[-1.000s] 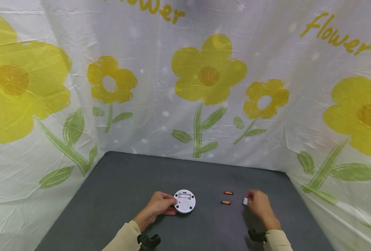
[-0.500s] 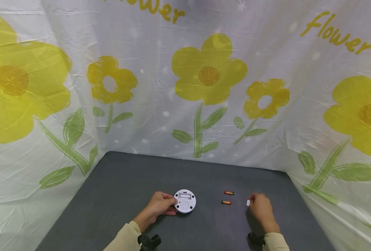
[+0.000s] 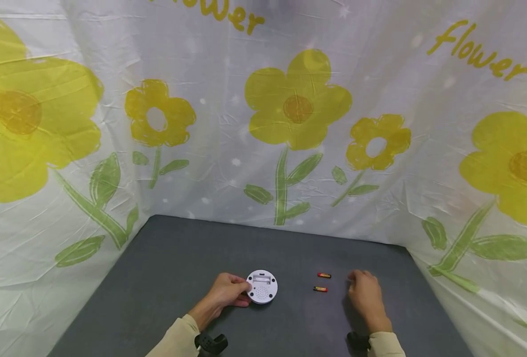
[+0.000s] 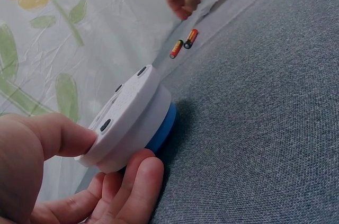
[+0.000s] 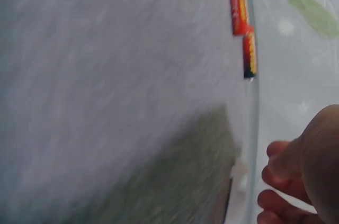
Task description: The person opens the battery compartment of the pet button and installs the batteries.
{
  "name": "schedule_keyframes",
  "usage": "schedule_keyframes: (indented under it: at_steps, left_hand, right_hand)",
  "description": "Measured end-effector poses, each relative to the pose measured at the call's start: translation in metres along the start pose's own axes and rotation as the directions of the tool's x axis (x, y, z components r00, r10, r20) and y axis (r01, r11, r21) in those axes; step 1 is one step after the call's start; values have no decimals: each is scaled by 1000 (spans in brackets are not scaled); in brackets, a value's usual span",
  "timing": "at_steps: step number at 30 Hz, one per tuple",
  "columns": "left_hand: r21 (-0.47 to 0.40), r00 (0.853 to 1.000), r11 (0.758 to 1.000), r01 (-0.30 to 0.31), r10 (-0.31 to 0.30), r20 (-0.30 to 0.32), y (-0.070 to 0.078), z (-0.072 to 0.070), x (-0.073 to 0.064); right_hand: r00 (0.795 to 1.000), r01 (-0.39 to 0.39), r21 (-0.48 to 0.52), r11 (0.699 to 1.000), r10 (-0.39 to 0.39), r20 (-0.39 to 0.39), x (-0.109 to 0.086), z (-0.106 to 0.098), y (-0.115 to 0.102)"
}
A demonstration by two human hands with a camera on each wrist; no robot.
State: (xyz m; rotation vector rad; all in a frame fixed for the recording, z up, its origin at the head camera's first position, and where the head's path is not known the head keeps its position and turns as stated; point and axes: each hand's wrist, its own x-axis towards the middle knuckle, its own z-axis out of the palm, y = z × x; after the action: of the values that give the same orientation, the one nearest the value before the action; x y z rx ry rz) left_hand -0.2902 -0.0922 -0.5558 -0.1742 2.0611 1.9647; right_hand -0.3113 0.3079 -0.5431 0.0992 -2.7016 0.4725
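Observation:
My left hand [image 3: 227, 289] pinches the left edge of a round white device [image 3: 262, 292]. The thumb lies on the upper face, and the fingers are underneath. This face shows an uncovered battery compartment [image 3: 262, 280], speaker holes and dark feet; a blue part [image 4: 164, 128] shows below in the left wrist view. My right hand [image 3: 365, 297] hovers low at the right, fingers loosely bent, with nothing seen in them. Near it in the right wrist view is a small blurred white piece [image 5: 240, 169], apparently on the table; the head view hides it.
Two red-and-black batteries [image 3: 324, 275] lie between the device and my right hand. The dark grey table [image 3: 192, 248] ends at a white flower-printed curtain [image 3: 218, 188] behind and at both sides.
The small white piece has left my right fingers; half a second ago they pinched it. That hand has shifted slightly up and left. My left hand and the device stay in place.

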Motion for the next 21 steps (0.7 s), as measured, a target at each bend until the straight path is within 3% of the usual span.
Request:
schedule_keyframes:
  at_steps: [4,15,21]
  left_hand:
    - [-11,1000,1000,-6,6,9,0,0,-1]
    - [-25,1000,999,-28,29,13,-2,0,-2]
    - [-20,1000,999,-27,27,7,-1,0,-2]
  right_hand:
    - [998,66,25,998,-65,-20,5,2,-10]
    - [980,192,67,979,-194,36,13,10,-33]
    - [978,187,74,980,-193,82,17,17,-40]
